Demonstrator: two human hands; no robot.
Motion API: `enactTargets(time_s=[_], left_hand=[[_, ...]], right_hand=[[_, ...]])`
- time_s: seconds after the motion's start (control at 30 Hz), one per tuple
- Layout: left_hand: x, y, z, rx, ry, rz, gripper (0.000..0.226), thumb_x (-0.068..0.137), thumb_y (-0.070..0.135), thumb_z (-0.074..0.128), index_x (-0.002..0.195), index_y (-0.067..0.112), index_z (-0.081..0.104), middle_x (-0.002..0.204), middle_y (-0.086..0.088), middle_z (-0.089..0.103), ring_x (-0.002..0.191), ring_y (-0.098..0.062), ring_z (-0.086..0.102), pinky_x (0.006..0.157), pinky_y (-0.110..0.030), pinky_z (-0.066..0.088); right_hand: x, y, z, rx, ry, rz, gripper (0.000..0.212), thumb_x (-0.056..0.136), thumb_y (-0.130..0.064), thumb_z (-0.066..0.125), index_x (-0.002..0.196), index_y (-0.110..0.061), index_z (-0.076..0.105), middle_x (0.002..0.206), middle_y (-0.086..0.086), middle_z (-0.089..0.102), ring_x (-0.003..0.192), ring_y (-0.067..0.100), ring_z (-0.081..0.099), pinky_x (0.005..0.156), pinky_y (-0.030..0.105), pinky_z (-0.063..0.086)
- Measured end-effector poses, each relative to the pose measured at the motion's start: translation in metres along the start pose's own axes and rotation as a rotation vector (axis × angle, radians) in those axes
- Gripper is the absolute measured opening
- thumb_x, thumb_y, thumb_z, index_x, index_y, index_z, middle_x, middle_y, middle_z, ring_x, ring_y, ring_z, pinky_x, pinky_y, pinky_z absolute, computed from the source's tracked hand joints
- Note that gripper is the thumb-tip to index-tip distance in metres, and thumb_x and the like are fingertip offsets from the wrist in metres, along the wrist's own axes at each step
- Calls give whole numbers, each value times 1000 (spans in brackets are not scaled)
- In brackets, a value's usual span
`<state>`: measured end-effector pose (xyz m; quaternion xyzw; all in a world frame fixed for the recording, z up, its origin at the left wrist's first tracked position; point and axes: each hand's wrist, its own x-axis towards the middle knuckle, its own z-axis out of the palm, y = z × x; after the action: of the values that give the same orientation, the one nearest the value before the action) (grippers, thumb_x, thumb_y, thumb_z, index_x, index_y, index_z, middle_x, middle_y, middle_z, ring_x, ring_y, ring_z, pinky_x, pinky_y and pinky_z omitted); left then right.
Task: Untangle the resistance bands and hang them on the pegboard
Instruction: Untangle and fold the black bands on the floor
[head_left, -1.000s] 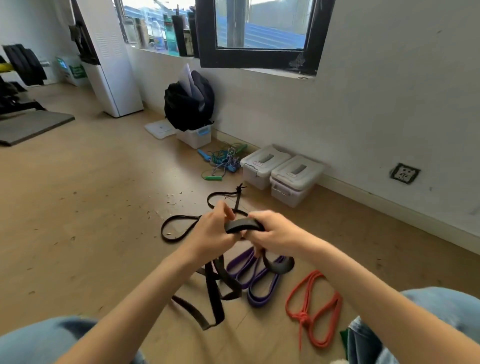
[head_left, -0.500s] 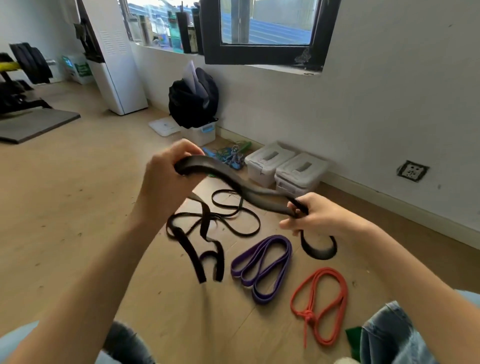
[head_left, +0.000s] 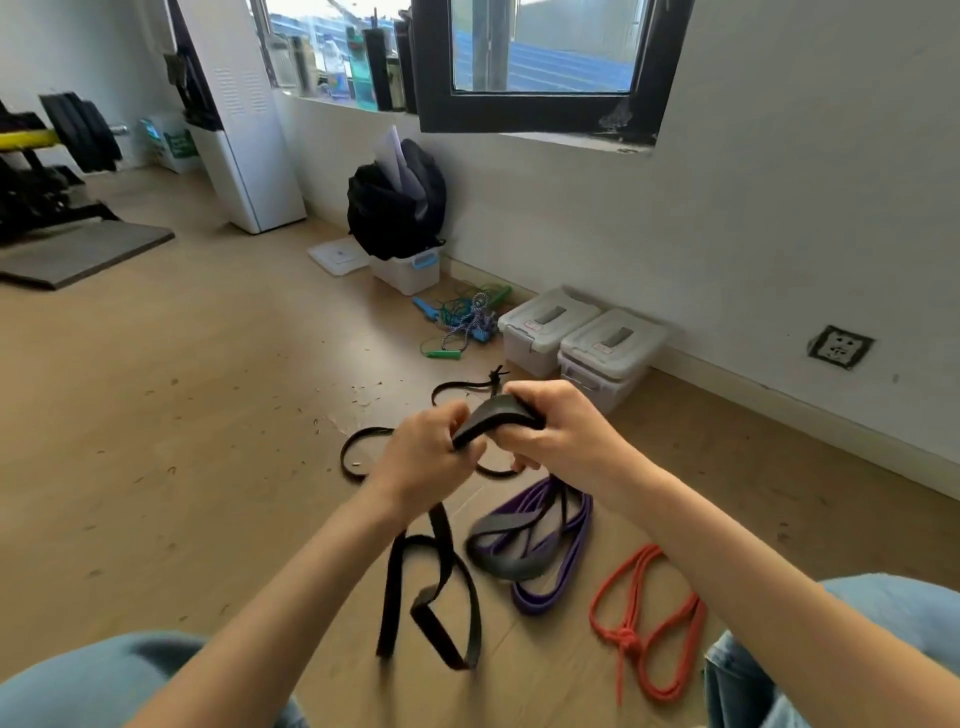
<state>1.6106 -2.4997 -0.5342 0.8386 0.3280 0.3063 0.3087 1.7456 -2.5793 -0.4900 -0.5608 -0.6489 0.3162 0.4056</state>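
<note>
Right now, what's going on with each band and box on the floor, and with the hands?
Black band: gripped by both hands, its loops hanging tangled.
Left hand: holds the black band.
Right hand: fingers curled round the black band.
Purple band: loose on the floor.
Red rope: knotted, on the floor.
Two white boxes: lids closed.
Window: swung open.

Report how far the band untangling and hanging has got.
Nothing looks hung; no pegboard is in view. In hand: both the left hand and right hand grip the wide black band. Left: the thin black band, purple band and knotted red band on the floor.
</note>
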Motion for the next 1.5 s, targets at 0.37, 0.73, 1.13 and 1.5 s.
enactTargets(time_s=[0.37,0.73,1.13,1.5], left_hand=[[15,0,-60,-472,273,-99,30,84,-11,39,84,17,52,57,2,45,42,0,46,46,-17,40],[4,21,-5,0,-132,-111,18,87,5,52,91,19,42,66,3,60,55,-9,53,46,-17,40],[-11,-17,-24,-402,19,-222,23,90,1,42,80,19,53,43,10,51,37,-2,46,40,-15,41],[-14,7,-32,-78,-4,-72,25,76,-15,61,84,8,62,58,8,56,45,7,53,42,-4,34]], right_hand=[[-22,15,-53,25,-156,271,8,80,-5,69,83,-4,61,71,3,64,65,10,62,70,25,50],[-10,0,10,113,71,16,18,83,6,57,77,-10,57,61,-1,57,52,7,57,56,23,49],[-19,3,-1,167,-227,249,23,76,-1,72,97,-5,63,81,5,66,70,11,64,70,19,52],[-9,40,4,-468,-352,282,10,79,-20,71,82,-21,62,74,-6,55,85,15,52,67,20,42]])
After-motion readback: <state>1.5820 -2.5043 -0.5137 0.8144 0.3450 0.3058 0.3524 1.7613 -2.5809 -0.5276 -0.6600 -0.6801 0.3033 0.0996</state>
